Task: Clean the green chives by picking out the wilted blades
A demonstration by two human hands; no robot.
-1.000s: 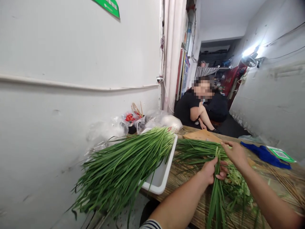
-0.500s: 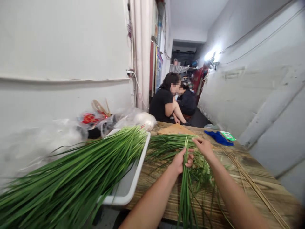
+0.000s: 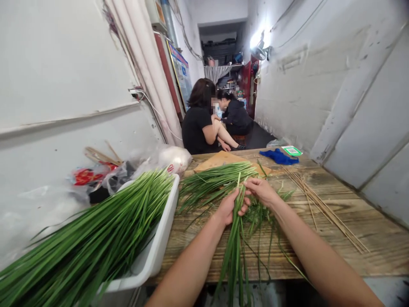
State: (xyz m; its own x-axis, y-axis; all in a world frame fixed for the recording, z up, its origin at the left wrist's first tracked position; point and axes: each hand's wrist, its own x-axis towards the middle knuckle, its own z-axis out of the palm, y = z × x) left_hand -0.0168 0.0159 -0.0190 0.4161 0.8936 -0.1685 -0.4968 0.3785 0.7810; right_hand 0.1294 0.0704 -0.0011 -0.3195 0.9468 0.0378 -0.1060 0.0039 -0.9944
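My left hand (image 3: 230, 206) is closed around a small bunch of chives (image 3: 235, 243), pale stem ends up and long green leaves hanging over the table's front edge. Close beside those stem ends, my right hand (image 3: 260, 191) has thumb and finger pinched together on a strand of the bunch. Behind both hands lies a pile of chives (image 3: 214, 177). Loose trimmings (image 3: 257, 215) are scattered on the wood below my right hand. A larger heap of chives (image 3: 128, 221) fills the white tray (image 3: 156, 251) on the left, its leaves spilling over the near side.
Thin sticks (image 3: 326, 209) lie on the wooden table (image 3: 351, 204) at right. Farther back are a blue cloth (image 3: 279, 156), a QR-code card (image 3: 292, 150) and an orange-brown sheet (image 3: 214, 161). Plastic bags (image 3: 169, 157) crowd the left wall. Two people (image 3: 201, 115) sit beyond the table.
The view has turned, shifting the surroundings left and upward. My right hand has come closer to the stem ends in my left hand, its fingers now pinched there. My left hand keeps its grip.
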